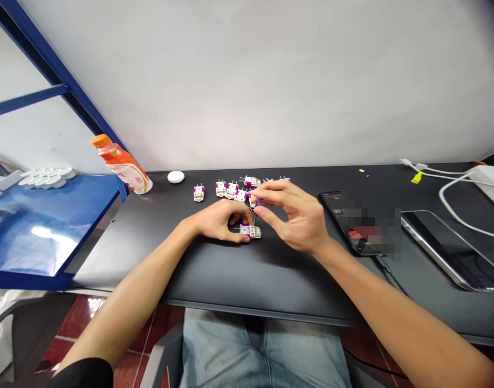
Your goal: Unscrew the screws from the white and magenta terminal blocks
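My left hand [223, 221] rests on the black table, its thumb and fingers closed on a small white-and-purple plug insert [251, 231] that lies on its side. Above it, my right hand [297, 213] pinches the translucent purple handle of a small screwdriver [260, 202]. The screwdriver's thin shaft slants down to the plug insert; whether its tip sits in a screw is too small to tell. Just behind my hands stand several more plug inserts [232, 189] with metal pins, some partly hidden by my right hand. One plug insert [199, 193] stands apart at the left.
An orange-capped bottle [125, 167] and a white oval object [176, 177] are at the back left. On the right lie a lit phone [340, 215], a second dark phone [453, 248] and white cables [445, 188]. A blue-framed surface [69, 215] adjoins the table's left side.
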The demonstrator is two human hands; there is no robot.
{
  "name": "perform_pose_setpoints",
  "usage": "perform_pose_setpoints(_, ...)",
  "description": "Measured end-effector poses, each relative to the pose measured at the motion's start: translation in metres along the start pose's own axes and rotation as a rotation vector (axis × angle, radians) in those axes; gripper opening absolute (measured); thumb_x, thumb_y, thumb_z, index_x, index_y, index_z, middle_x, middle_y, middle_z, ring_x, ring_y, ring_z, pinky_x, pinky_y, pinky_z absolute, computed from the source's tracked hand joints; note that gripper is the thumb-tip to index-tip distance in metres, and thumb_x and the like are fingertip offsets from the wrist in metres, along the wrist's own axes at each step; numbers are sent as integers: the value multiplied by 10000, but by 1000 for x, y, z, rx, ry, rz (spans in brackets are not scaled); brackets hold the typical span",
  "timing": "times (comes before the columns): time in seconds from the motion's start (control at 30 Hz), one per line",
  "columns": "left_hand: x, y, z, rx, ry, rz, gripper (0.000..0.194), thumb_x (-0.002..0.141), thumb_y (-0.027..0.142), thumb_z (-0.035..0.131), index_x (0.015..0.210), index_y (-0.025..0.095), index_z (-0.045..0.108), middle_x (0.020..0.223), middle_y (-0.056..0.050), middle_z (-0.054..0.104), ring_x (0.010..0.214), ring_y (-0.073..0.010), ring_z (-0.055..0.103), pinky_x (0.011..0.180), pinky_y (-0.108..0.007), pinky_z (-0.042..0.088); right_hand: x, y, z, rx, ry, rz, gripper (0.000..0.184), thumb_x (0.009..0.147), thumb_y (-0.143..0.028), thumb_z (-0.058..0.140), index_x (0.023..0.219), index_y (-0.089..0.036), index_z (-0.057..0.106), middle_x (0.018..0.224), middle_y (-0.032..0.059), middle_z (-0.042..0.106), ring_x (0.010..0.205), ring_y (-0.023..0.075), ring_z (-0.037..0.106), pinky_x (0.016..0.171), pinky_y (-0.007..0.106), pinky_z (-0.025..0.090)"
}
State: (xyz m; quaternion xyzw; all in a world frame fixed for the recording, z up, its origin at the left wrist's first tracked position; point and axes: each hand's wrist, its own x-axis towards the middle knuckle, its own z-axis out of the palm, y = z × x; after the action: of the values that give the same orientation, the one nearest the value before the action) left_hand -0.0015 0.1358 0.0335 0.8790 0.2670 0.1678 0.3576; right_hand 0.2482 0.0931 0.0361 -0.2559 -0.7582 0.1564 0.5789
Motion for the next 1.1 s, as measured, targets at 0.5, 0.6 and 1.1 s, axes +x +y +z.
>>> perform_pose_setpoints(0.5,0,-2,0,-17,-6,11,342,850,395,923,1094,187,804,978,-29,791,767,-143,600,724,-288,518,0,2,0,31,-27,27,365,1104,-220,770,1430,-350,870,1219,60,903,1039,224,864,898,381,761)
perform_pose_setpoints(0.6,0,-2,1,-16,9,7,337,834,390,938,1072,193,803,915,-14,765,751,-145,601,712,-287,516,0,1,0,38,-50,30,328,1117,-242,752,1405,-341,876,1256,69,904,1094,240,876,938,403,771)
perform_pose_setpoints(1.1,0,-3,1,-30,2,8,341,842,388,936,1086,192,801,986,-32,799,764,-141,611,713,-282,518,1,1,0,-2,-11,11,300,1100,-234,780,1358,-342,891,1216,59,896,1064,234,864,938,417,760)
